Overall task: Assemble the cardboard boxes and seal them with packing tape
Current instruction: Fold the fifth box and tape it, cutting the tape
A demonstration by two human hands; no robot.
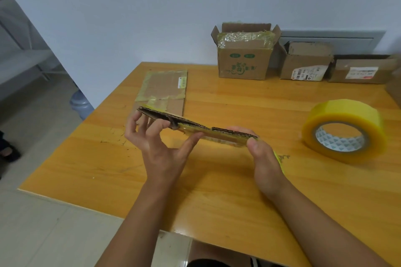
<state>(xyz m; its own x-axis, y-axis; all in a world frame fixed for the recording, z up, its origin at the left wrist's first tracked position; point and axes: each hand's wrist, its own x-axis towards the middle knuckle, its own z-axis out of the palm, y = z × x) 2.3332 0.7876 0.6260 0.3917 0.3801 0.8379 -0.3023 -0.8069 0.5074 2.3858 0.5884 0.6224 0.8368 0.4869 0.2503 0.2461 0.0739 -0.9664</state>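
Note:
I hold a flattened cardboard box (196, 128), edge-on to the camera, above the middle of the wooden table (217, 180). My left hand (156, 143) grips its left half, fingers behind and thumb pressing under the front. My right hand (260, 154) pinches its right end, thumb on the near edge. Old yellowish tape clings to the cardboard. A big roll of yellow packing tape (345, 131) lies flat on the table to the right, apart from both hands.
Another flattened, taped box (165, 86) lies on the table behind my hands. Three opened boxes stand along the back wall: a green-printed one (244, 60), and two labelled ones (306, 63) (362, 69). A water jug (80, 104) sits on the floor left of the table.

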